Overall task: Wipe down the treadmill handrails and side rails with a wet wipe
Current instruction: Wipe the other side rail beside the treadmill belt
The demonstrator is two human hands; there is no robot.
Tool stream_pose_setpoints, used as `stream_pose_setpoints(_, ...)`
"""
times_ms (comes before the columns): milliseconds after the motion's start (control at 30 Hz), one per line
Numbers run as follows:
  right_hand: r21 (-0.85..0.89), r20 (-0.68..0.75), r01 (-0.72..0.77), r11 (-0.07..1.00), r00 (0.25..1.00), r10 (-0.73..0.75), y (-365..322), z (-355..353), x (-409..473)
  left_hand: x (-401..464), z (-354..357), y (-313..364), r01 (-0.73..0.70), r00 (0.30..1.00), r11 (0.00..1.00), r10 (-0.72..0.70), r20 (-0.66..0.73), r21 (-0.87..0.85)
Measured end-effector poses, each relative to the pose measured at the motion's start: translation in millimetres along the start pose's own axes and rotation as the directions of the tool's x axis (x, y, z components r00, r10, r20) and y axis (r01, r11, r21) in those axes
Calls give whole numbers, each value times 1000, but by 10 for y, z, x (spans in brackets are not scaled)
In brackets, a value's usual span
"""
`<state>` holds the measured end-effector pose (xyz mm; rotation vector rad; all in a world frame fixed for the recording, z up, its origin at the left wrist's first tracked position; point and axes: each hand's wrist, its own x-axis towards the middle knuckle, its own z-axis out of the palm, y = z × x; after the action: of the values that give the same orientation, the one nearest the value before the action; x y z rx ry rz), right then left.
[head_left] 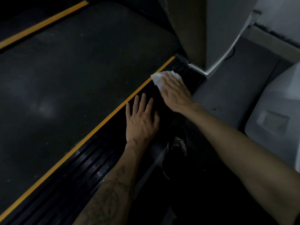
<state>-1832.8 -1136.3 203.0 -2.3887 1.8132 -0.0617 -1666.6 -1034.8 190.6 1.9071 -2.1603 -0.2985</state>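
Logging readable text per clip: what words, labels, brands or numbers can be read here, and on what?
None can be read.
Pale panel on the grey machine base at right: may be a label, too blurred to read.
Side rail, orange stripe, wet wipe: no print visible.

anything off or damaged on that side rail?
Nothing stands out. The right hand presses the white wet wipe on the black ribbed side rail near the grey upright; the left hand rests flat on the rail. No spills or damage visible.
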Motion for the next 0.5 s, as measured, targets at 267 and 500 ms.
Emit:
stream_pose_setpoints(267, 45, 18, -1, 999, 1000, 0, -207, 33, -20, 8, 8, -15, 2, 1000, 1000, -2, 0, 2)
stream_pose_setpoints(500, 21, 41, -106, 994, 994, 105, 16, -73, 361, 15, -3, 2, 2, 1000, 1000, -2, 14, 0)
